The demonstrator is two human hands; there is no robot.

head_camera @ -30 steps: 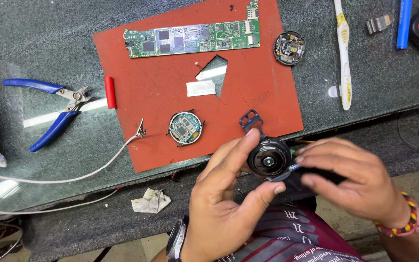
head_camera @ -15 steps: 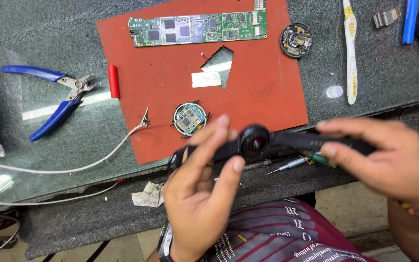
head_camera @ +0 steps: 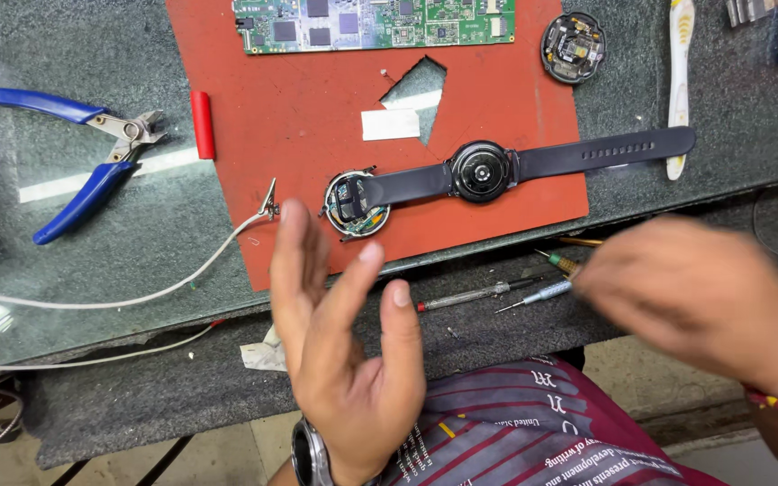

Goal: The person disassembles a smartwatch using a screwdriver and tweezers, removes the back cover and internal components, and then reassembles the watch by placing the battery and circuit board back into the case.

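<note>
Watch lying face-down on red mat, back exposed; left hand spread wide, empty; right hand blurring at 3 o'clock, grip undeterminable.

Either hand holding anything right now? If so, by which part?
Left hand: open, empty. Right hand: blurred beside the screwdrivers; cannot tell. The watch lies on the red mat.

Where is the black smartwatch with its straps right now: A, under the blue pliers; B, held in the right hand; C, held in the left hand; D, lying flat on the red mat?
D: the smartwatch lies stretched out on the red mat, while the left hand and right hand are both off it, holding nothing visible.
</note>
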